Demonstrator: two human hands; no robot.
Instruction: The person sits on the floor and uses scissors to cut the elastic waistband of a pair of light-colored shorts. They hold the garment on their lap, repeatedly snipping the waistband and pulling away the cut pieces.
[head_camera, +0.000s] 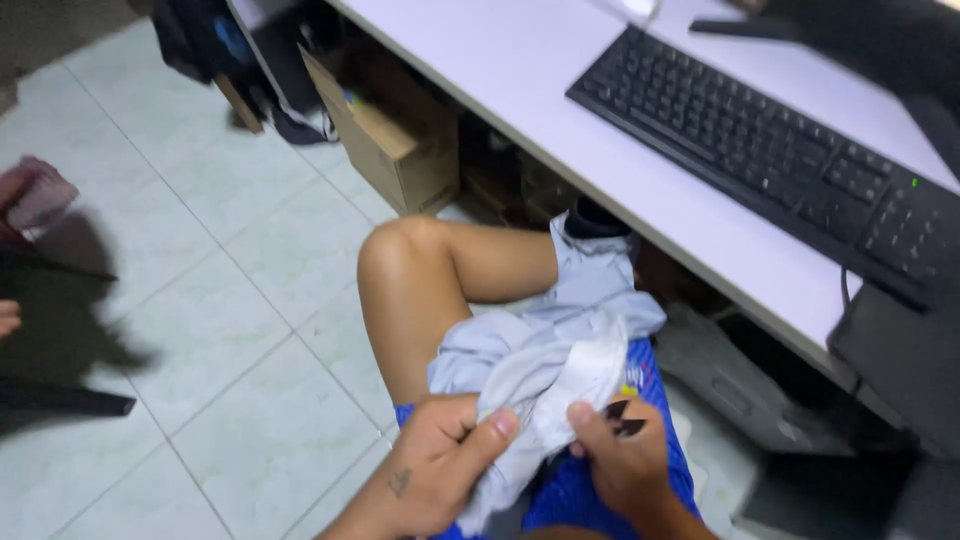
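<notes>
Pale grey garment (545, 345) lying bunched on lap, over blue shorts (580, 490). Left hand (435, 455) fingers pinching garment edge; right hand (620, 455) fingers gripping adjoining fold. Step judged: sorting out fabric. Next move calling for spreading bunch flat. Keyboard (760, 140) sitting on surface (520, 70) alongside.

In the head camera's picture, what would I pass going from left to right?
Tiled floor → cardboard box → left hand → pale grey cloth → right hand → black keyboard.

Soft matt cloth garment (545, 350) – glossy floor tiles (230, 250) – matt plastic keyboard (770, 150)
</notes>
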